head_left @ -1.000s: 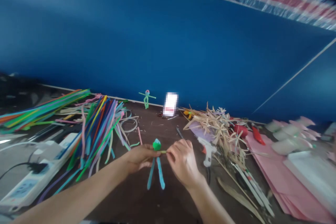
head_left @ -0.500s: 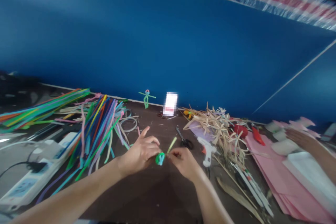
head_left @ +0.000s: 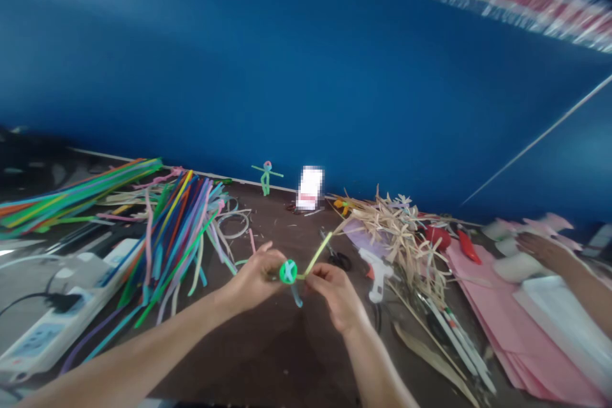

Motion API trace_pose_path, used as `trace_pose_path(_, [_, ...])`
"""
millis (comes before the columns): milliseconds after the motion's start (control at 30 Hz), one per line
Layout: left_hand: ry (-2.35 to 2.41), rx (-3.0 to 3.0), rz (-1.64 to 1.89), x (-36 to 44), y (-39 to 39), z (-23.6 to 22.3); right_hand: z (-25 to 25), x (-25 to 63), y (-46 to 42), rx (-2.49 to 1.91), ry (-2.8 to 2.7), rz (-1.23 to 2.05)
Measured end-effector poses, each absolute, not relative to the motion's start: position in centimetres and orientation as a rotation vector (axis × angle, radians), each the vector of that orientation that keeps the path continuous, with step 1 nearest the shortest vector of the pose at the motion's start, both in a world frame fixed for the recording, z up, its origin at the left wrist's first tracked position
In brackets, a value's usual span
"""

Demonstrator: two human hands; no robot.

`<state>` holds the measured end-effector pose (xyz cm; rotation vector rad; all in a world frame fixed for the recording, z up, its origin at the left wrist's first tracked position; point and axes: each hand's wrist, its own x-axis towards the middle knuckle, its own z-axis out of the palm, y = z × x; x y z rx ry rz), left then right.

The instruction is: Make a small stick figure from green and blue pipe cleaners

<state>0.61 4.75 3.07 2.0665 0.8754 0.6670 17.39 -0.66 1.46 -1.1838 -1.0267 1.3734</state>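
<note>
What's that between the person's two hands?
In the head view, a green pipe-cleaner ball and a yellow-green pipe cleaner lie between the left hand and the right hand.

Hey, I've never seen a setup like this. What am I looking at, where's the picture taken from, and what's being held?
This picture comes from a camera worn on a person's head, looking forward and down, so the bare arms are the wearer's own. The left hand and right hand hold a small pipe-cleaner figure with a green head, and a yellow pipe cleaner. On the dark table lie coloured pipe cleaners, scissors, a hot glue gun, dried straw and pink paper. Another person's hand shows at far right.
</note>
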Motion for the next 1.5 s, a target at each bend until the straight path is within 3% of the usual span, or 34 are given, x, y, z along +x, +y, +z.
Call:
trace_pose_path(100, [0.923, 1.556, 0.590, 1.1, 4.7, 2.4, 1.2, 17.2, -0.6, -1.204, -1.089, 1.219])
trace_pose_path(233, [0.948, 0.992, 0.487, 1.2, 4.8, 1.7, 1.5, 17.4, -0.9, -1.288, -1.495, 0.713])
trace_pose_path(400, [0.922, 0.870, 0.405, 1.0, 5.2, 1.3, 2.4, 18.1, -1.4, -1.217, -1.947, 0.318])
trace_pose_path(500, [0.943, 1.218, 0.451, 0.6, 5.4, 1.2, 2.6, 18.5, -1.2, -1.244, -1.881, 0.501])
trace_pose_path(667, [0.909, 1.923, 0.545, 0.0, 5.8, 1.8, 2.2, 19.0, -0.4, -1.333, -1.525, 1.224])
trace_pose_path(867, [0.864, 2.197, 0.556, 0.1, 5.9, 2.9, 1.9, 19.2, 0.4, -1.408, -1.560, 1.331])
trace_pose_path(967, [0.847, 1.957, 0.482, 0.3, 5.9, 2.9, 2.1, 19.1, 0.3, -1.439, -1.767, 1.210])
trace_pose_path(1133, [0.896, 1.300, 0.359, 0.6, 5.8, 1.6, 2.8, 17.7, -0.6, -1.549, -2.085, 0.170])
trace_pose_path(1200, [0.937, 1.152, 0.371, 0.6, 5.7, 1.0, 2.8, 17.2, -0.9, -1.581, -2.092, -0.050])
trace_pose_path(1333, [0.921, 1.445, 0.433, 0.4, 5.8, 0.8, 2.6, 16.9, -1.1, -1.680, -2.013, 0.023])
trace_pose_path(1500, [0.901, 2.174, 0.491, 0.0, 5.7, 1.9, 2.6, 17.9, -0.7, -1.647, -1.973, 0.578])
